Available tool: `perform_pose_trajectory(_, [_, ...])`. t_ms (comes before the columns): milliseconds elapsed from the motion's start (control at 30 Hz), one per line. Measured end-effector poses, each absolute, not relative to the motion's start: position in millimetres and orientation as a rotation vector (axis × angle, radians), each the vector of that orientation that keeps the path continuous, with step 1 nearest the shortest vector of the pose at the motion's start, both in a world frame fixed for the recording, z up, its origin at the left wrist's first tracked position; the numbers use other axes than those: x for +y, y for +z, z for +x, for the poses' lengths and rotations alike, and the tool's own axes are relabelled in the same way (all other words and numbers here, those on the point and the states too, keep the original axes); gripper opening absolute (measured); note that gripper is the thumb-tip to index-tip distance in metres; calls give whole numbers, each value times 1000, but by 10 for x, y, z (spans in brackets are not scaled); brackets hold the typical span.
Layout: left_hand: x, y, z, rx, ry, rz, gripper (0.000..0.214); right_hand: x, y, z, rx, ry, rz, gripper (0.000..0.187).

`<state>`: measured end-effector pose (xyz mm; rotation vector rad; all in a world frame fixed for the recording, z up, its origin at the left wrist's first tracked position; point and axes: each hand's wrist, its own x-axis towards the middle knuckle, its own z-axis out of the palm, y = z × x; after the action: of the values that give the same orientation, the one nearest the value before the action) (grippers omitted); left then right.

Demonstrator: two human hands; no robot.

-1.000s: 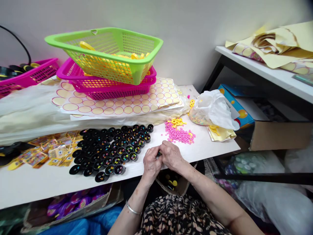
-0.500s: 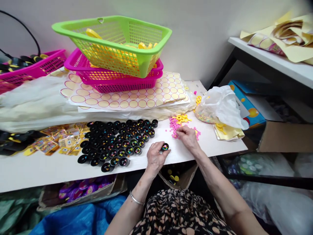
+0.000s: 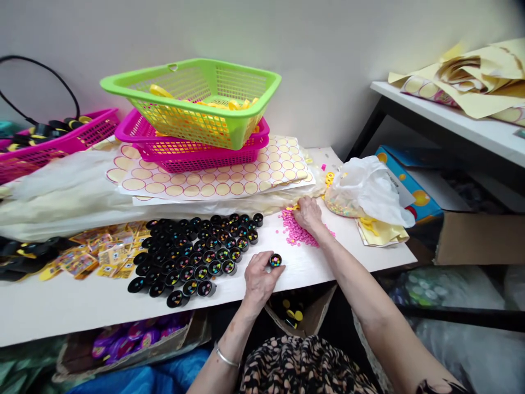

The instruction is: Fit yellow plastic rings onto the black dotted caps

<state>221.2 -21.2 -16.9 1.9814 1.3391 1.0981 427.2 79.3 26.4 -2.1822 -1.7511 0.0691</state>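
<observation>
My left hand [image 3: 259,276] rests on the white table [image 3: 82,298] near its front edge, fingers closed round a small black cup [image 3: 275,260] with coloured beads inside. My right hand [image 3: 308,213] reaches further back, fingers curled down onto the yellow rings [image 3: 293,207] at the top of a pile of pink beads [image 3: 296,233]. What its fingers pinch is hidden. A cluster of several black cups [image 3: 197,249], many with coloured beads, stands left of my left hand.
A green basket [image 3: 192,98] sits in a pink basket [image 3: 192,148] on sticker sheets [image 3: 213,178] at the back. Yellow printed cards [image 3: 94,251] lie left. A white plastic bag [image 3: 369,189] of beads lies right, beside a cardboard box [image 3: 471,235] and a shelf [image 3: 451,126].
My hands were together at the table's front a second ago. My right hand has since reached back to the pink beads and then the yellow rings. My left hand stays on the black cup.
</observation>
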Motion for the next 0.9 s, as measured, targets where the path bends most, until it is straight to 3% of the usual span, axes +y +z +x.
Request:
perform_pose_trajectory(167, [-212, -155, 2222, 1341, 1091, 1962, 34, 571, 363, 4269, -1551, 177, -1908, 22])
perform_pose_trajectory(367, [-226, -152, 2226, 1333, 1073, 1926, 37, -182, 328, 4088, -1251, 1234, -1702, 32])
perform_pose_trajectory(433, [-228, -160, 2223, 1328, 1071, 1916, 36, -364, 265, 4027, -1267, 1341, -1746, 30])
perform_pose_trajectory(700, [-224, -188, 2228, 1324, 1088, 1912, 39, -544, 338, 3860, -1783, 517, -2178, 23])
perform_pose_trajectory(900, [-223, -150, 2232, 1352, 1115, 1931, 28, -685, 318, 3737, -1983, 380, -2003, 14])
